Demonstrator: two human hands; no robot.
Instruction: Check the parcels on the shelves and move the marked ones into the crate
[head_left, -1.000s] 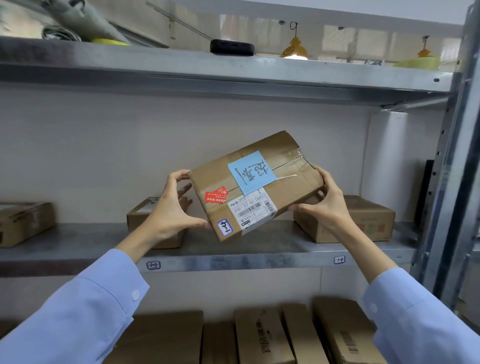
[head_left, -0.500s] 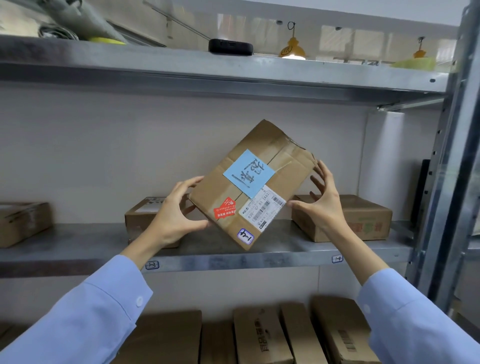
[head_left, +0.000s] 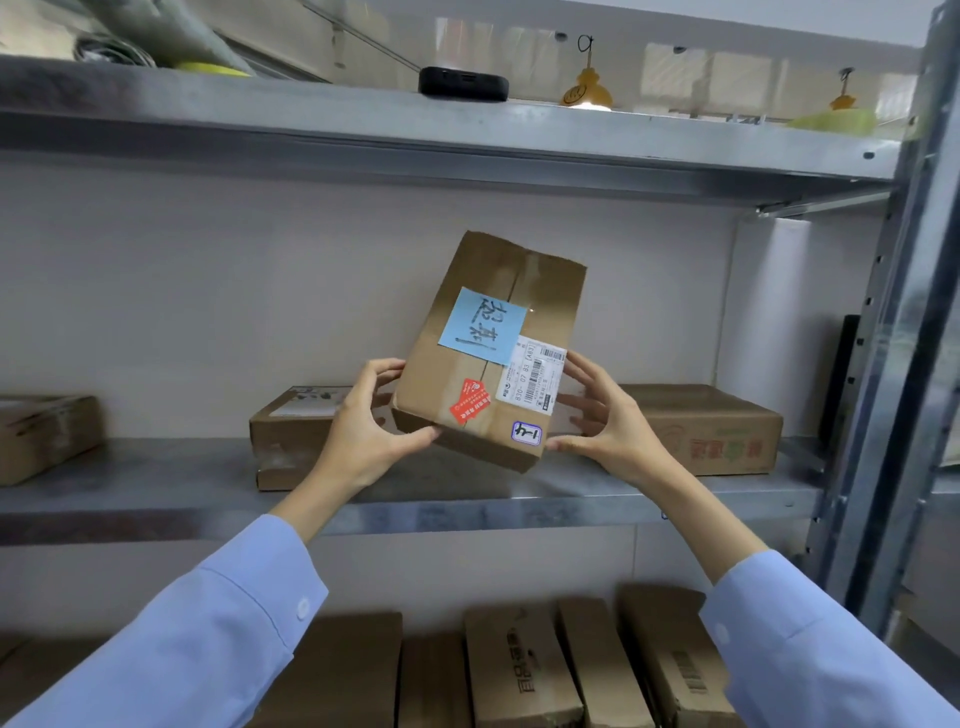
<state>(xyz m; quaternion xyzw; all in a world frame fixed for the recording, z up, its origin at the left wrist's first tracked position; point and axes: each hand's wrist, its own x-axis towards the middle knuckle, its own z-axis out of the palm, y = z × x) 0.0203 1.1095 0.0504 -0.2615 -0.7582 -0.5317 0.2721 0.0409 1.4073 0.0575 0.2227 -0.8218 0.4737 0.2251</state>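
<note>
A brown cardboard parcel (head_left: 467, 395) with a blue handwritten note (head_left: 482, 326), a red sticker and a white shipping label stands nearly on end in the air above the middle shelf (head_left: 156, 499). My left hand (head_left: 370, 431) grips its lower left corner, thumb under the bottom edge. My right hand (head_left: 602, 426) holds its lower right side, thumb at the bottom corner and fingers behind the parcel. No crate is in view.
Three other parcels lie on the middle shelf: far left (head_left: 41, 436), behind my left hand (head_left: 291, 436), and at the right (head_left: 711, 431). Several boxes (head_left: 524, 670) stand on the shelf below. A steel upright (head_left: 883, 364) bounds the right side. A black device (head_left: 463, 83) sits on the top shelf.
Both hands have turned the parcel clockwise, from lying tilted to standing nearly on end. My hands have shifted down to its lower corners.
</note>
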